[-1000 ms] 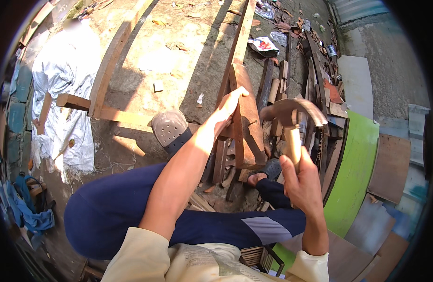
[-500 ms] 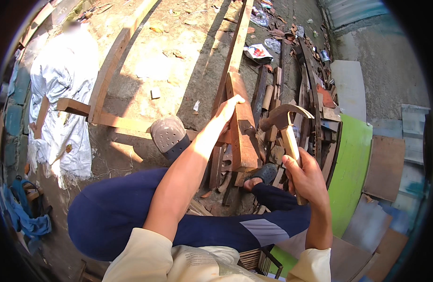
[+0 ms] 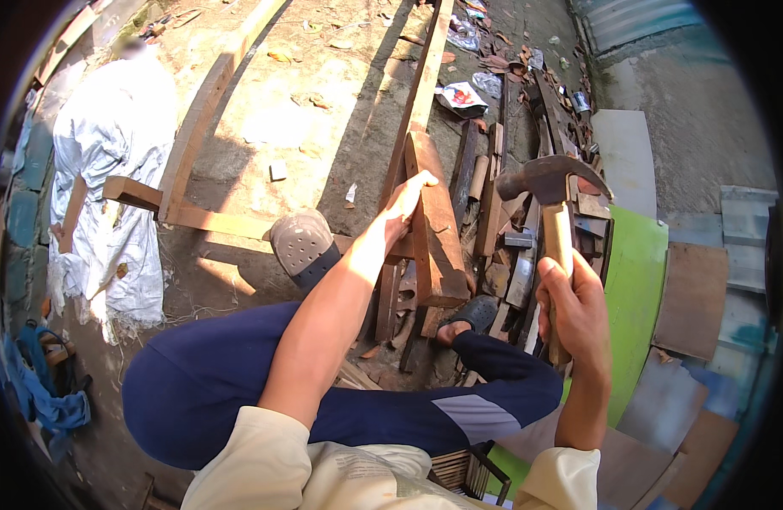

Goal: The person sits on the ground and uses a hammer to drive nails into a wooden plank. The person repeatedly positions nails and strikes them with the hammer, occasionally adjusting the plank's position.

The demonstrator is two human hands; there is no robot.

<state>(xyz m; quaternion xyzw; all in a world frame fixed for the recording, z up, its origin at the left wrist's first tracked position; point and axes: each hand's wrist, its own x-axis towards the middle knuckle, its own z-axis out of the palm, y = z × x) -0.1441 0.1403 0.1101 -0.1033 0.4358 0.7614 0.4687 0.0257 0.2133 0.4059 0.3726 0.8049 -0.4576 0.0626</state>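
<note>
The right hand (image 3: pixel 578 310), at the right of the frame, is wrapped tight around the pale wooden handle of a claw hammer (image 3: pixel 555 212), whose dark steel head is raised above the clutter at upper right. The left hand (image 3: pixel 406 204), near the centre, lies with fingers curled over the edge of a short, thick wooden block (image 3: pixel 438 225) that leans on a long timber rail (image 3: pixel 421 93) running up to the top edge. It grips the block loosely, steadying it more than lifting it.

By the look of it, this is the steadying-and-striking step: the block is braced and the hammer is cocked. A blow would call for the head to come down and leftwards onto the block or rail, well clear of the left fingers, which sit close to any likely strike spot. No nail can be made out.

Room is tight on the right. A heap of wood scraps and offcuts (image 3: pixel 510 212) lies between the block and a green curved panel (image 3: pixel 634 289), so the hammer has little sideways play there. To the left the bare dirt ground (image 3: pixel 323 119) is more open, crossed by a second long beam (image 3: pixel 200 127) and a white sack (image 3: pixel 111 187) at the far left. The person's legs in dark blue trousers (image 3: pixel 204 382) span the lower frame, with a grey sandal (image 3: pixel 302 246) just left of the block, limiting any low swing.
</note>
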